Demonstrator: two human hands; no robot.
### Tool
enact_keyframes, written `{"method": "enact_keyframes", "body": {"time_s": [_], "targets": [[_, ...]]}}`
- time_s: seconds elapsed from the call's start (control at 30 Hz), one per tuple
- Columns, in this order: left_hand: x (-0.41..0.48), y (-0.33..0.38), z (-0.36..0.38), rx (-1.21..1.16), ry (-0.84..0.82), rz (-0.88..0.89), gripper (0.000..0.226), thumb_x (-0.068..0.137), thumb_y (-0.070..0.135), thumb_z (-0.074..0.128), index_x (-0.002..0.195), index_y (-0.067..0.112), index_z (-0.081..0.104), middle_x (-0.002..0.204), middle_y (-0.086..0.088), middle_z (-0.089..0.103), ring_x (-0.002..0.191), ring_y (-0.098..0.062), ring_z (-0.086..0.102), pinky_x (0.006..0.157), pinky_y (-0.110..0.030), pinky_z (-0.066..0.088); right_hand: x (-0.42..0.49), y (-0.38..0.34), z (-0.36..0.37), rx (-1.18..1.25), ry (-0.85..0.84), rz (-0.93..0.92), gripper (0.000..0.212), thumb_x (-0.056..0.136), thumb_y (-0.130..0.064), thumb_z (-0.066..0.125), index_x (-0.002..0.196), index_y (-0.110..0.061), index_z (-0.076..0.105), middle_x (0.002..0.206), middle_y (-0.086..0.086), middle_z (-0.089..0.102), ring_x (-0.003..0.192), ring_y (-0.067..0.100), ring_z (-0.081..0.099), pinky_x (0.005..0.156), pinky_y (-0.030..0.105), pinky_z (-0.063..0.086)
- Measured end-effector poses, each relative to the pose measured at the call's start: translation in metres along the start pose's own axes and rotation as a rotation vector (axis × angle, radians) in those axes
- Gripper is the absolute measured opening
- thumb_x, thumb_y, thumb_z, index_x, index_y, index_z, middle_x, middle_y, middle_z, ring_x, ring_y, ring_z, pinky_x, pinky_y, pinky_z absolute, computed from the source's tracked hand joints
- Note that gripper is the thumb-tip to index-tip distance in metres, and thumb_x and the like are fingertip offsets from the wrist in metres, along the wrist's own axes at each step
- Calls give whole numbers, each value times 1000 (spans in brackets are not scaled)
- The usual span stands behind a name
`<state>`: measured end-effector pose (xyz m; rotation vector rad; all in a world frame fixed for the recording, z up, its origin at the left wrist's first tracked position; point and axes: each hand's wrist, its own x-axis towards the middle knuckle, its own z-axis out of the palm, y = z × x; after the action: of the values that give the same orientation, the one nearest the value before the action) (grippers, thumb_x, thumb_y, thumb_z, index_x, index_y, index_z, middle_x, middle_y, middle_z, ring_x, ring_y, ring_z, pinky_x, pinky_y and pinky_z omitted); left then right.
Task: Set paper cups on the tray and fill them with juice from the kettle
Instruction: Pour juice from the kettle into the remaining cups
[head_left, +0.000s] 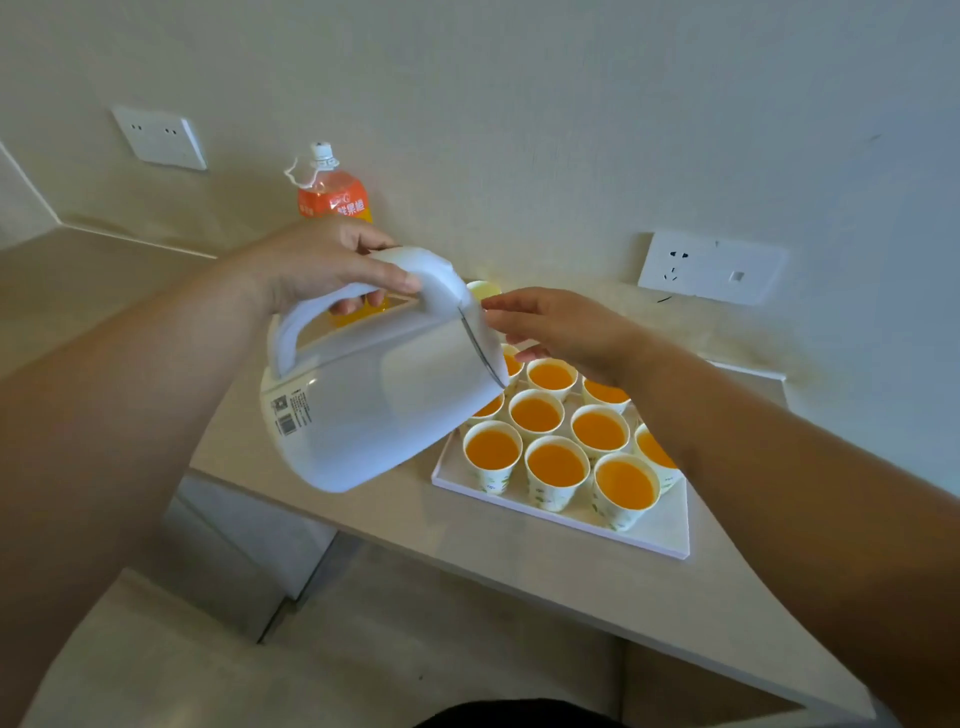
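A white kettle (374, 395) is tilted steeply with its spout down over the back left of a white tray (660, 535). My left hand (317, 265) grips the kettle's handle from above. My right hand (561, 327) touches the kettle's lid with its fingertips, fingers apart. Several paper cups (556, 470) stand in rows on the tray, each holding orange juice. The kettle hides the cups under its spout, and my right forearm covers the tray's right side.
An orange juice bottle (332, 197) stands behind the kettle by the wall. Another paper cup (483, 289) peeks out behind the kettle lid. Wall sockets (711, 267) sit behind the beige counter (519, 571), whose front edge drops to the floor.
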<state>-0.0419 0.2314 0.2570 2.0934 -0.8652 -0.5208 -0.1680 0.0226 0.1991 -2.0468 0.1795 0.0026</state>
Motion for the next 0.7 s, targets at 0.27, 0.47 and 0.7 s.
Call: {"method": "enact_keyframes", "body": {"time_s": [0.27,0.47,0.7], "targets": [[47,25,10,82,-104,40,39,54,51,78,76,19,71,62,-1,58,46,-15,44,50,-24,37,10,19,-16,147,69,66,44,92,-37,58,132,-20,53,125,-1,61,115,16,58,96,33,50],[71,41,17,259,-158,89,25,75,40,76,83,17,71,61,4,58,49,-15,44,56,-25,38,10,30,-15,231,175,124,47,92,-31,60,136,-18,48,121,1,62,108,14,60,89,28,52],[87,51,24,356,-223,132,27,77,41,74,85,15,70,63,4,59,44,-11,46,56,-25,40,8,38,-12,284,263,154,43,93,-28,60,133,-18,49,110,-4,65,97,8,63,73,19,52]]}}
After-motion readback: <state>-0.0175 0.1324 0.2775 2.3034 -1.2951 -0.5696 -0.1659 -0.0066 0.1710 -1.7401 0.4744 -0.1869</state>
